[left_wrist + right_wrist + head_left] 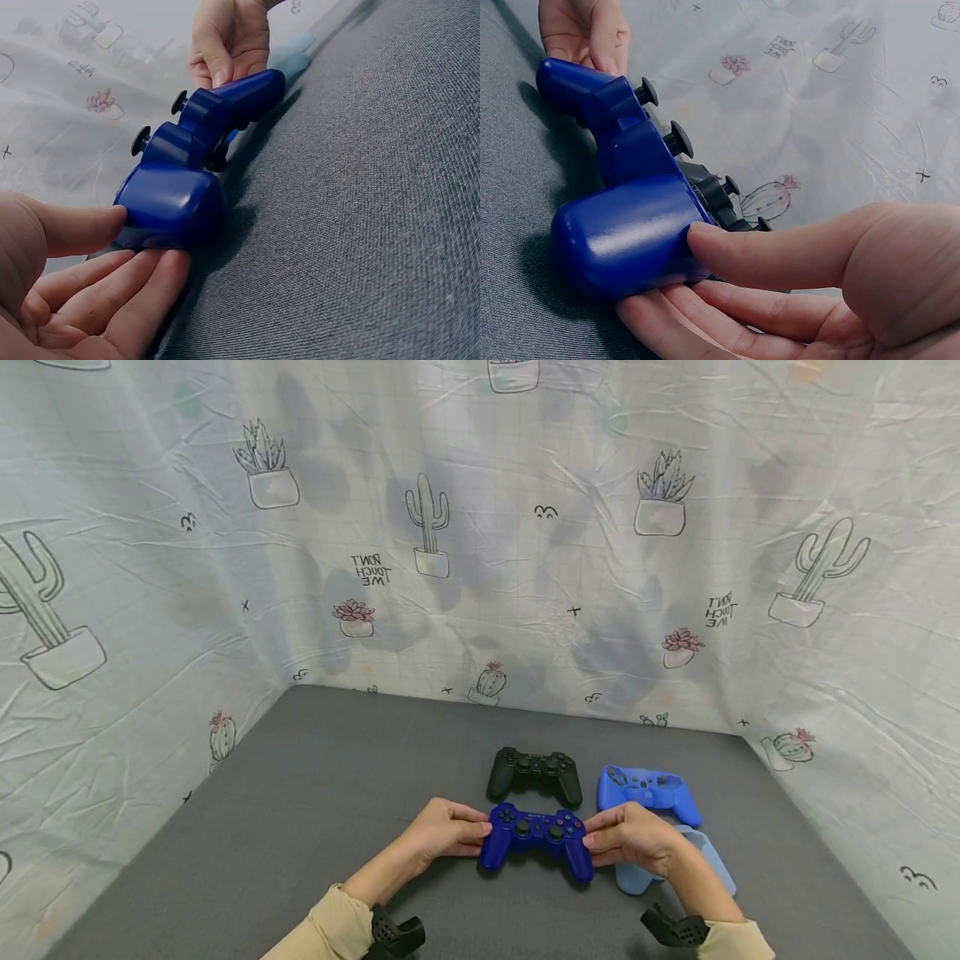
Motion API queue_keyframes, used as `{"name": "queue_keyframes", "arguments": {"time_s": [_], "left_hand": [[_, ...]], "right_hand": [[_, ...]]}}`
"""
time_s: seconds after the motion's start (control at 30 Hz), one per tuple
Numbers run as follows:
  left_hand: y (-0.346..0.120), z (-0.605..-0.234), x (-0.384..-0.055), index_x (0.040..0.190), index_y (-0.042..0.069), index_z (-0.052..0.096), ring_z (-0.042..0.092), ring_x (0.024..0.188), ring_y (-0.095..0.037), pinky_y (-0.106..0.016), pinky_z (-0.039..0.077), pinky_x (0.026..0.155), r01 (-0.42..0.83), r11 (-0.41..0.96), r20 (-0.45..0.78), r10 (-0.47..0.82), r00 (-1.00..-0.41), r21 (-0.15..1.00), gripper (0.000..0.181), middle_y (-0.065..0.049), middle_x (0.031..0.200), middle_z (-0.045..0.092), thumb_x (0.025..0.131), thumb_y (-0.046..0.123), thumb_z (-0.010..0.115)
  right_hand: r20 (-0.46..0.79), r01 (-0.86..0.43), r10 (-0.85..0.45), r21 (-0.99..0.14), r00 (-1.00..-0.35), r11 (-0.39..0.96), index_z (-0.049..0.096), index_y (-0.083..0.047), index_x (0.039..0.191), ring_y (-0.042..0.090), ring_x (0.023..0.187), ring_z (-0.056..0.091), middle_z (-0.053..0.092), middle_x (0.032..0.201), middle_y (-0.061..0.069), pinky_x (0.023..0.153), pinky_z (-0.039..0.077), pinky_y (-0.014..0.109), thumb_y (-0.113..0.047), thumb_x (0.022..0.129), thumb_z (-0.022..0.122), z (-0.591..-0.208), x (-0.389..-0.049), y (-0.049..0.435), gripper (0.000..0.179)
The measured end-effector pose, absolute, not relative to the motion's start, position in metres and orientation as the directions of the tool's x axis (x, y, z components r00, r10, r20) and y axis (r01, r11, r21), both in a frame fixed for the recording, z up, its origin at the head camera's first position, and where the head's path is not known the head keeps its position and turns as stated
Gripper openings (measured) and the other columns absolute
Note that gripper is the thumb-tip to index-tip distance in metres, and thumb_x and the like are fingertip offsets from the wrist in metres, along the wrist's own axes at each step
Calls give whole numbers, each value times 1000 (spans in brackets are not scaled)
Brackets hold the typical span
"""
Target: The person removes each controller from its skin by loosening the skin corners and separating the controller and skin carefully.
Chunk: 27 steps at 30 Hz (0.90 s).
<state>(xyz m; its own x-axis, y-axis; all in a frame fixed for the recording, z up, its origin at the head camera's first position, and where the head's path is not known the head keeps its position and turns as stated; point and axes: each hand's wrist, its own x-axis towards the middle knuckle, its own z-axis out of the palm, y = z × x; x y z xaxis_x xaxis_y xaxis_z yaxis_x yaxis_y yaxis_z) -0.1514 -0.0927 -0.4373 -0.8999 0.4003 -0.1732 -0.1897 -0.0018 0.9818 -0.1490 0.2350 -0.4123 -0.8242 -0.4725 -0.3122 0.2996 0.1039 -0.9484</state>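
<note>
A dark blue game controller (536,832) sits between both hands, low over the grey surface, its thumbsticks facing up. My left hand (448,831) pinches its left side, thumb above and fingers beneath, as the left wrist view shows. On the other side my right hand (633,837) pinches the right grip, its thumb (735,251) on the upper edge and its fingers under it. Just behind lies a black game controller (534,768). To the right is a bright blue silicone controller cover (651,789), and a light blue cover (636,878) lies partly hidden behind my right hand.
The grey cloth surface (300,802) spreads out widely to the left. A white curtain (480,527) printed with cacti hangs behind and along both sides. A black band (393,935) is around each wrist.
</note>
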Motion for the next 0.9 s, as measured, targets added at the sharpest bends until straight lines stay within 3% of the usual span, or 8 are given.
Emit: {"name": "queue_keyframes", "arguments": {"time_s": [0.9], "left_hand": [[-93, -437, -152, 112, -14, 66, 70, 87, -25, -38, 56, 74, -183, 32, -181, 384, -905, 983, 27, -17, 99, 70, 89, 1, 70]], "right_hand": [[-325, 315, -481, -943, -814, 103, 63, 15, 115, 27, 94, 68, 70, 102, 16, 85, 52, 48, 4, 90, 66, -416, -151, 235, 27]]}}
